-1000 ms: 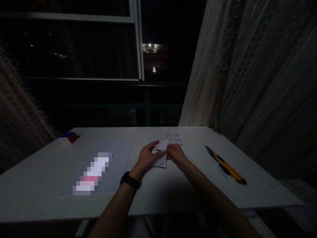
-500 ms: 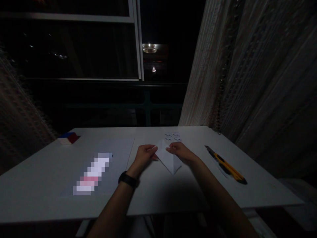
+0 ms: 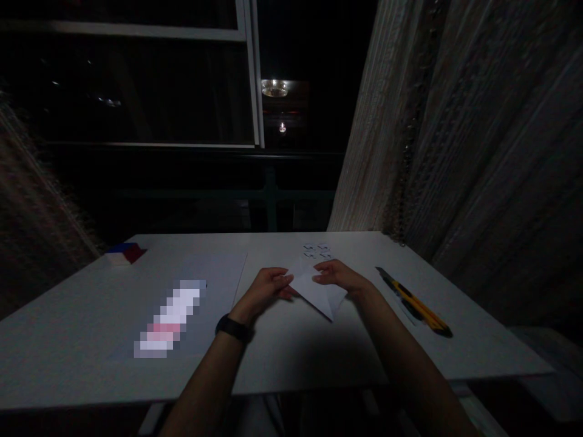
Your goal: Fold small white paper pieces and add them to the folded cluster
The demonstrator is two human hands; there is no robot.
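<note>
A folded sheet of white paper (image 3: 315,290) is held between my two hands above the table, its pointed end toward me. My left hand (image 3: 268,285) pinches its left edge between thumb and fingers; a dark band circles that wrist. On the upper right side, my right hand (image 3: 337,274) grips the paper with the thumb on top. Some of the fingers of both hands are hidden beneath the paper. Just beyond it lies a small sheet with several dark printed marks (image 3: 317,249).
On the white table (image 3: 277,370), a yellow and black utility knife (image 3: 416,305) lies at the right with a dark pen-like item (image 3: 403,298) beside it. A large white sheet (image 3: 223,285) and a blurred-out bright patch (image 3: 175,315) are at left. A coloured cube (image 3: 124,254) sits far left.
The folded paper has turned slightly, its near point swinging to the right and a side flap spreading wider. My right hand has shifted a little to the right with it.
</note>
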